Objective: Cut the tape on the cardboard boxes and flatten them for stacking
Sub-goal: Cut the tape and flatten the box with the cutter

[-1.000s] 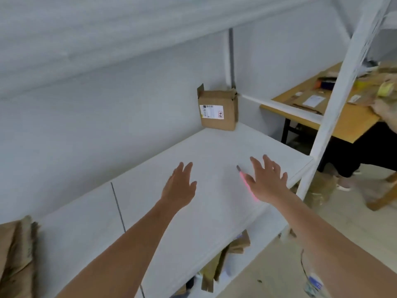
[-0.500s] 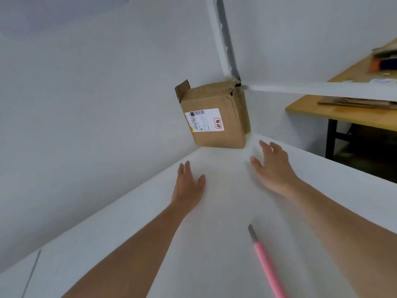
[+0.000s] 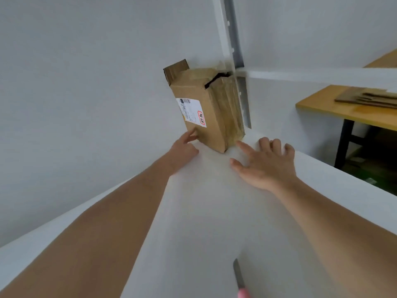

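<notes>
Now both hands reach, spread and empty, the left hand (image 3: 183, 147) touching the taped brown cardboard box (image 3: 204, 108), the right hand (image 3: 263, 162) just beside it; the pink-handled knife (image 3: 240, 280) lying behind them could catch a forearm pulling back.

Both bare forearms reach forward, roughly parallel. Left hand (image 3: 182, 147) — fingers extended, tips touching the lower face of the box (image 3: 202, 112), thumb out to the side. Right hand (image 3: 263, 163) — palm down, fingers spread; index straight, its tip just short of the box's near corner, the other fingers bent.
</notes>
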Available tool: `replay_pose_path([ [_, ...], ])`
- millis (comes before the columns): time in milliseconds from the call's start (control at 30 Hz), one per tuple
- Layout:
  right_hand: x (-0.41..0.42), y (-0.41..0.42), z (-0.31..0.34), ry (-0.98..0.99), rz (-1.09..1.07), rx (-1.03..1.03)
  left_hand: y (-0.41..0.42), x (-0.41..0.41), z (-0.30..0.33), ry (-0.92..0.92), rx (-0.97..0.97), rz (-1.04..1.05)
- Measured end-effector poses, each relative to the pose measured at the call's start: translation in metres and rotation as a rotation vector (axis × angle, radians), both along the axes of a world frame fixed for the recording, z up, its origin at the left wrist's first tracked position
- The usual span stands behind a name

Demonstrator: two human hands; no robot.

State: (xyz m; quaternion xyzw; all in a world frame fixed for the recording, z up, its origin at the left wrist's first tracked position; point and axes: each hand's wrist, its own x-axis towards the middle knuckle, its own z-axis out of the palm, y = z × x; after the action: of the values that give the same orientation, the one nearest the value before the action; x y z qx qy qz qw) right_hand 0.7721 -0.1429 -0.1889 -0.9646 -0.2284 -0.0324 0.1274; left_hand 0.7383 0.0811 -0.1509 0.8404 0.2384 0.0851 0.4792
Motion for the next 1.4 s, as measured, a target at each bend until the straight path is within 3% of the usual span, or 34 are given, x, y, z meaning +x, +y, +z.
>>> replay_pose_path([
  [200,-0.003,-0.014,0.004,0.069,0.041,0.127,-0.019,-0.015,0.009,0.008,-0.101,0.077],
  [300,0.003,-0.005,0.006,0.128,-0.007,0.185,-0.025,-0.022,0.003,-0.015,-0.078,-0.039],
  [433,0.017,0.025,0.017,0.263,0.029,0.63,-0.037,-0.025,-0.012,-0.011,0.098,-0.122],
  [500,0.021,0.035,0.016,0.264,0.055,0.754,-0.037,-0.023,-0.016,0.023,0.184,-0.151],
  [633,0.028,0.046,0.014,0.202,-0.056,0.765,-0.036,-0.023,-0.017,0.071,0.261,-0.197],
  [833,0.031,0.057,0.013,0.107,-0.186,0.685,-0.033,-0.025,-0.018,0.03,0.227,-0.23],
  [1000,0.026,0.048,0.012,0.148,-0.154,0.884,-0.03,-0.034,-0.018,-0.192,0.113,0.064],
  [1100,0.013,0.026,0.014,0.357,0.043,0.953,-0.029,-0.049,-0.015,-0.284,0.028,0.238],
  [1267,-0.025,-0.016,0.021,0.636,0.302,0.965,-0.037,-0.097,0.0,-0.216,-0.084,0.439],
  [1400,-0.067,-0.046,0.032,0.726,0.328,1.01,-0.055,-0.156,0.017,-0.155,-0.138,0.403],
])
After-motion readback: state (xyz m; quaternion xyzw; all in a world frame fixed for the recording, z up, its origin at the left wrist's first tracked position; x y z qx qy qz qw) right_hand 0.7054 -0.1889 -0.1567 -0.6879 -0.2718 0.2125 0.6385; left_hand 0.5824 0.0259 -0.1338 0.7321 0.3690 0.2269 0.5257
